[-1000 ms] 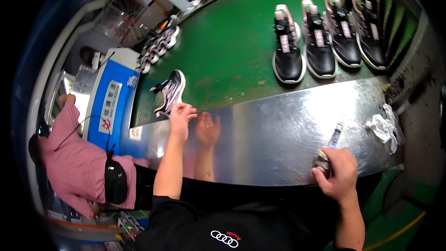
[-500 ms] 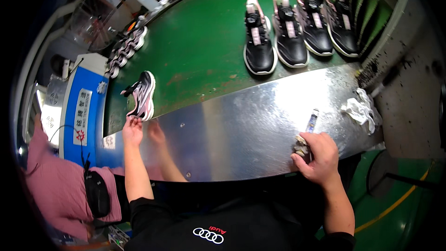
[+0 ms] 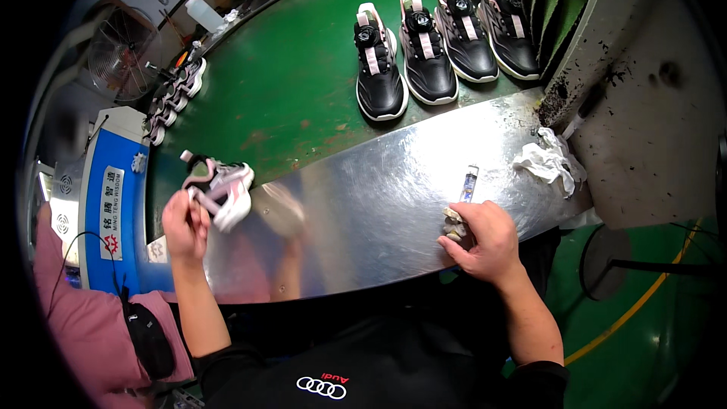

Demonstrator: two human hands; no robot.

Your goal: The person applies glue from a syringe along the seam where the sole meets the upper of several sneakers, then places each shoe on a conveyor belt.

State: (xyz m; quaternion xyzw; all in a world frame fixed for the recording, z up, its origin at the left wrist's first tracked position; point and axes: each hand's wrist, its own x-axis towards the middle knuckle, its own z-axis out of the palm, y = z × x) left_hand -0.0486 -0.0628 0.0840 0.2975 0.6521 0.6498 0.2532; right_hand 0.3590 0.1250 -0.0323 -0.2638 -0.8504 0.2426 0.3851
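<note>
My left hand (image 3: 185,227) grips a black, pink and white sneaker (image 3: 225,191) by its heel end. The sneaker is tilted and raised over the near metal strip, slightly blurred, its sole toward the right. My right hand (image 3: 487,241) is closed round a lumpy off-white and yellowish piece (image 3: 454,225), partly hidden by the fingers. Just beyond it is a slim clear tube-like thing with a dark and blue label (image 3: 469,183). I cannot tell whether the right hand touches this tube or it lies on the metal.
Several black sneakers (image 3: 381,68) stand on the green surface (image 3: 288,68) at the far right. More shoes (image 3: 178,95) line its left edge. Crumpled white paper (image 3: 547,160) lies on the metal strip (image 3: 363,212), near a grey wall. A person in pink (image 3: 98,341) is at left.
My left hand has lifted the sneaker off the green surface, bringing it nearer and tilting it. The right hand keeps its grip on the lumpy piece. The whole view has shifted.
</note>
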